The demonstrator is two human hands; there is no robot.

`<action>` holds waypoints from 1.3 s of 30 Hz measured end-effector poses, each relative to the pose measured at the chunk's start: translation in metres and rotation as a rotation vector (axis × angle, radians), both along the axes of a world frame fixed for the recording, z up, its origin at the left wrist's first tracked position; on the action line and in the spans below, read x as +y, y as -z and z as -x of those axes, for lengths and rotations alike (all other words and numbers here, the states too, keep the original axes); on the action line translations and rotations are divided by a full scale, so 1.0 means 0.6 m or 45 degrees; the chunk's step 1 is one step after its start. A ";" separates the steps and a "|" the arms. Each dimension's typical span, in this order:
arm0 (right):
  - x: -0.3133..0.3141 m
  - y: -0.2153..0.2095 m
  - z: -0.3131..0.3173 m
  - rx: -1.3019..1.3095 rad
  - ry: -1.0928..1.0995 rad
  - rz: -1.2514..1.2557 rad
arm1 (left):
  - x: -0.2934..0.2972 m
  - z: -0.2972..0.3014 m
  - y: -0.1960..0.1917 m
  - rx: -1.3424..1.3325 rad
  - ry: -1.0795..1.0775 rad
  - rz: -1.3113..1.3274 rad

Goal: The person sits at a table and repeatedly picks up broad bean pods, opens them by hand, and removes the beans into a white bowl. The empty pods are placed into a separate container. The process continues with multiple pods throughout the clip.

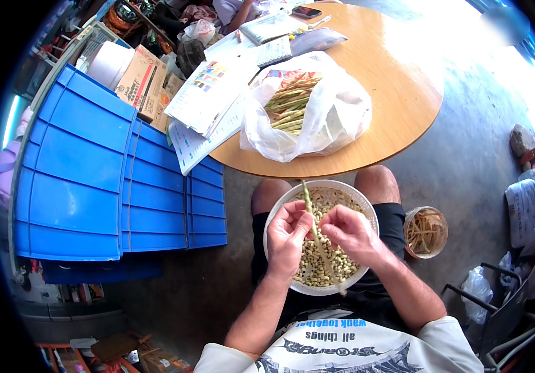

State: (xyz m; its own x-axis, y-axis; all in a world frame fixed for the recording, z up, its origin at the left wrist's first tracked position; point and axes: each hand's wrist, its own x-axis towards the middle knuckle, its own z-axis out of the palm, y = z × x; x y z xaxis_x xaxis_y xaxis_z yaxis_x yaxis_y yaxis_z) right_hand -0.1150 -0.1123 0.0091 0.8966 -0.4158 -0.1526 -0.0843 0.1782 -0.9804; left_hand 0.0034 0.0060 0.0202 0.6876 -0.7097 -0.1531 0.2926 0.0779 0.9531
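A long green bean pod [307, 198] stands nearly upright between the thumb and fingers of my left hand [288, 239]. Close by its right side, my right hand [353, 235] has thumb and fingers pinched together; whatever is between them is hidden. Both hands are over a round white plastic basket [372, 219] on my lap. Loose shelled beans [318, 266], pale green and some darker, cover its bottom. A pale strip [340, 287] lies across the basket's near rim; I cannot tell whether it joins the pod.
On the round wooden table [398, 112] ahead, a white plastic bag [336, 127] holds many unshelled pods [292, 105]. Papers [208, 93] lie to its left. A round tub of dry husks [426, 232] stands on the floor at right. Blue bins [74, 168] line the left side.
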 end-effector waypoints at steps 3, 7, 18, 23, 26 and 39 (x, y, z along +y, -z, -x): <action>-0.013 -0.003 -0.008 -0.051 0.103 0.106 | -0.001 0.010 -0.012 -0.145 0.019 -0.082; -0.012 -0.009 -0.013 -0.100 0.154 0.112 | -0.003 0.020 -0.006 -0.313 0.078 -0.097; -0.015 -0.007 -0.009 -0.029 0.172 0.245 | -0.003 0.027 0.001 -0.385 0.091 -0.162; -0.017 -0.012 -0.008 -0.060 0.192 0.335 | -0.003 0.027 0.000 -0.381 0.110 -0.166; -0.013 -0.007 -0.012 -0.028 0.235 0.432 | -0.007 0.028 0.005 -0.399 0.079 -0.148; -0.001 -0.009 -0.015 -0.009 0.256 0.495 | -0.007 0.015 0.021 -0.136 0.134 -0.056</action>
